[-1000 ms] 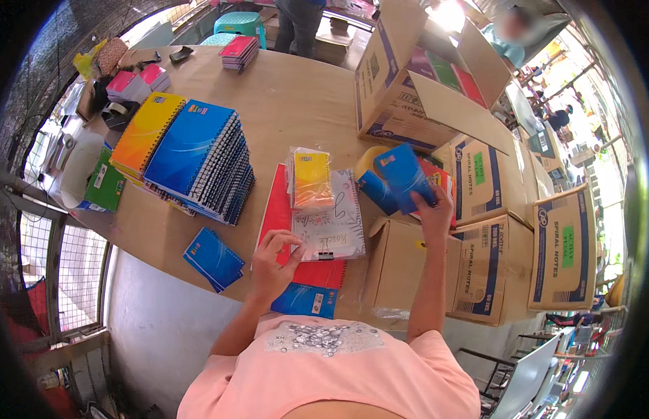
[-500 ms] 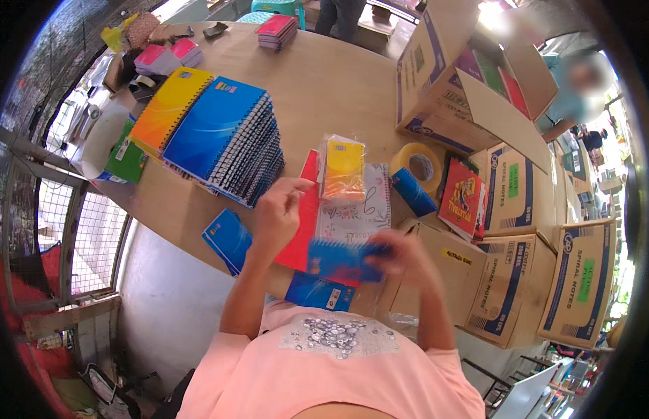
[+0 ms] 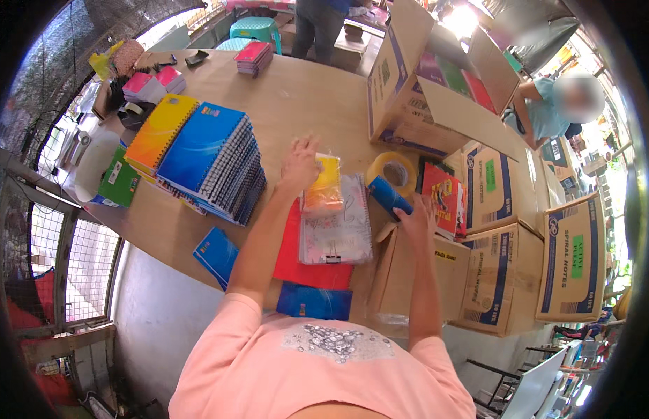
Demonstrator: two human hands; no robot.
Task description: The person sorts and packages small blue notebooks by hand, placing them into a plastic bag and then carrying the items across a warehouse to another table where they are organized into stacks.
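My right hand (image 3: 417, 220) pinches the near end of a small blue notebook (image 3: 389, 197), which leans by a roll of clear yellowish tape (image 3: 392, 173). My left hand (image 3: 301, 166), a little blurred, reaches over the upper left of a yellow notebook in clear plastic (image 3: 322, 183), its fingers stretched out; whether it touches the plastic I cannot tell. Under that packet lies a spiral pad with handwriting on its pale cover (image 3: 336, 230), a black binder clip at its near edge. Beneath is a red folder or cover (image 3: 289, 255). Another blue notebook (image 3: 314, 302) lies at the table edge before me.
Left stands a tall stack of blue spiral notebooks (image 3: 207, 146) beside yellow ones (image 3: 162, 133). Two blue booklets (image 3: 216, 255) lie nearer. Cardboard boxes (image 3: 502, 279) line the right, an open one (image 3: 422, 115) behind. A red-covered book (image 3: 442, 199) sits by the tape. A person (image 3: 544, 112) is beyond.
My right hand has left the blue notebook it moved near me and has gone forward to the one by the tape. My left hand has moved forward to the plastic packet. The view has shifted.
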